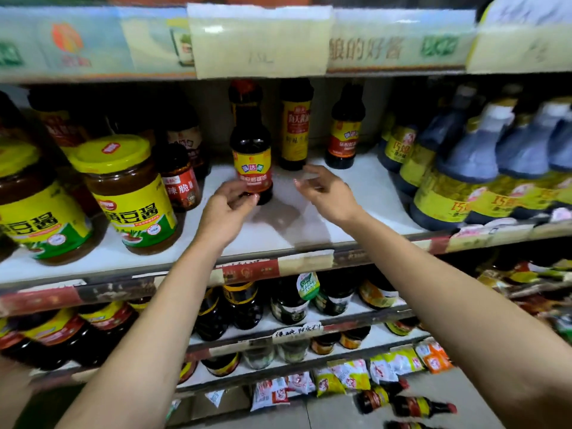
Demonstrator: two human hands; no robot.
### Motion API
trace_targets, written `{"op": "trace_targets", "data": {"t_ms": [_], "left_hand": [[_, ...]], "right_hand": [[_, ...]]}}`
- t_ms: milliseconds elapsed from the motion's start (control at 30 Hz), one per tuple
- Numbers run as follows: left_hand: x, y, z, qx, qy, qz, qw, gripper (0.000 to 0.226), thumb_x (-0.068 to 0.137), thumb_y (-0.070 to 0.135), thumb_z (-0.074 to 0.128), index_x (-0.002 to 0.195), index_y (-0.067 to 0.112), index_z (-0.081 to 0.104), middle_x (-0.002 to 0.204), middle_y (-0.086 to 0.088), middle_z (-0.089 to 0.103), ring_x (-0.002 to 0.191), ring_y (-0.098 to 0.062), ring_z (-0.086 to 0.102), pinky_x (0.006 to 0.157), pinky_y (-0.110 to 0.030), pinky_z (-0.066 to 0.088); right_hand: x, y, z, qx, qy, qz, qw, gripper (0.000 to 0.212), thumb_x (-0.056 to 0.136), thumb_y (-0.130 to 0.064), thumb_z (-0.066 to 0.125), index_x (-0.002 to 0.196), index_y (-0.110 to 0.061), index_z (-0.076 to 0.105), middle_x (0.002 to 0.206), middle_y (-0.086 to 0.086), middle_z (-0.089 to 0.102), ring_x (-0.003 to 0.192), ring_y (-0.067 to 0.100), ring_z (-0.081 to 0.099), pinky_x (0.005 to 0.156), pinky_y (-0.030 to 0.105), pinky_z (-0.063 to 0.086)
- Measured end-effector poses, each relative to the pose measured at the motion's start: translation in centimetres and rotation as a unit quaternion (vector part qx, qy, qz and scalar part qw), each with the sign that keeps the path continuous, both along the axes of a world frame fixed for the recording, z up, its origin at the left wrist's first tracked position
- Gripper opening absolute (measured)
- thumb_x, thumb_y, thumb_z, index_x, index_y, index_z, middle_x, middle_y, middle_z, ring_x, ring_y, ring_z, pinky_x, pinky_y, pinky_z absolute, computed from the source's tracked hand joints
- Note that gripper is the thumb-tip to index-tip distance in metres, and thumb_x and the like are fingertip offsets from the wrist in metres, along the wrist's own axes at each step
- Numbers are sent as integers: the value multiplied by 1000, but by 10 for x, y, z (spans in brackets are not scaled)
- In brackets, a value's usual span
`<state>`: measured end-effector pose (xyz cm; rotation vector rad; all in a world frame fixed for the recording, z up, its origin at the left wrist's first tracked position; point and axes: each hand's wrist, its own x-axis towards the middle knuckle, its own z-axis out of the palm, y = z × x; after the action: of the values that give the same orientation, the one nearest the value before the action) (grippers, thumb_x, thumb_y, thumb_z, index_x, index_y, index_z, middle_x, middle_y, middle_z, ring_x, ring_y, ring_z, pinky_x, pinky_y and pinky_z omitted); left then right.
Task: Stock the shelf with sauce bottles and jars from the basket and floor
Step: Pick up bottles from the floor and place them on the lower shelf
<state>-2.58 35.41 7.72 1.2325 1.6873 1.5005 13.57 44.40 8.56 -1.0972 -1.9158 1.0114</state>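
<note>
On the white middle shelf, the dark sauce bottle stands upright, its base pinched by the curled fingertips of the left hand, while the right hand hovers just beside it, fingers loosely spread.

- Setting: grocery shop aisle.
- Seen: tiered shelves carrying repeated sauce bottles and jars.
- Lower centre: handwritten tag on shelf edge; upper right: brand banner.
</note>
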Motion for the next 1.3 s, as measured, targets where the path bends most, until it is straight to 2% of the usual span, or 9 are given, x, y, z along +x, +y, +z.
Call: {"op": "trace_targets", "data": {"t_ms": [200,333,500,633,733,900,1133,1200,1300], "left_hand": [[54,-28,13,-6,12,-80,997,21,88,13,58,108,17,54,105,-1,61,104,-18,57,95,-33,45],[114,-40,13,0,1,-155,988,14,88,9,57,95,21,57,100,-3,62,95,-16,61,91,-28,46],[211,-49,-13,-45,-8,-239,970,21,89,7,55,83,27,57,86,5,62,75,0,64,74,-16,48],[282,-52,-49,-105,-15,-295,949,18,89,8,54,83,24,59,84,1,64,72,-4,64,70,-22,46],[331,-53,-79,-147,-9,-331,932,17,90,9,54,82,23,58,83,-1,65,70,-3,65,68,-24,45],[395,-56,-127,-228,38,-390,891,11,91,8,53,84,16,58,80,-3,61,74,-12,59,48,-6,40],[439,-44,-181,-328,90,-445,828,10,91,9,54,101,10,53,82,-1,59,66,-7,61,51,-7,45],[453,-33,-195,-351,100,-459,810,14,91,9,53,105,11,52,83,-2,59,63,-5,62,57,-13,47],[471,-12,-219,-373,114,-476,788,16,90,8,54,106,11,52,97,-16,62,82,-25,64,77,-33,50]], "right_hand": [[77,-33,5,-9,23,-28,999,37,87,-34,61,120,-19,54,98,5,63,99,23,63,92,41,50],[148,-64,1,-9,39,-55,998,25,88,-24,61,112,-20,55,95,8,64,91,26,65,80,36,50],[268,-120,-26,-54,45,-133,989,23,90,-23,58,113,-20,55,89,-2,65,80,4,64,72,16,49],[356,-162,-62,-85,29,-231,969,28,88,-28,61,114,-20,56,97,10,67,87,25,67,78,34,52],[412,-194,-86,-122,28,-295,947,36,88,-29,60,121,-20,51,90,0,63,87,23,65,80,35,51],[476,-232,-128,-166,66,-386,905,39,86,-38,60,121,-25,48,102,15,66,92,28,66,84,45,51],[522,-262,-182,-257,124,-458,842,44,90,-27,56,130,-10,44,110,18,62,94,25,64,82,37,51],[529,-266,-201,-280,134,-481,819,44,90,-26,56,130,-11,45,111,19,61,93,24,63,76,30,50],[537,-270,-229,-325,149,-515,779,42,90,-26,56,128,-11,45,112,19,61,96,28,64,80,32,50]]}}
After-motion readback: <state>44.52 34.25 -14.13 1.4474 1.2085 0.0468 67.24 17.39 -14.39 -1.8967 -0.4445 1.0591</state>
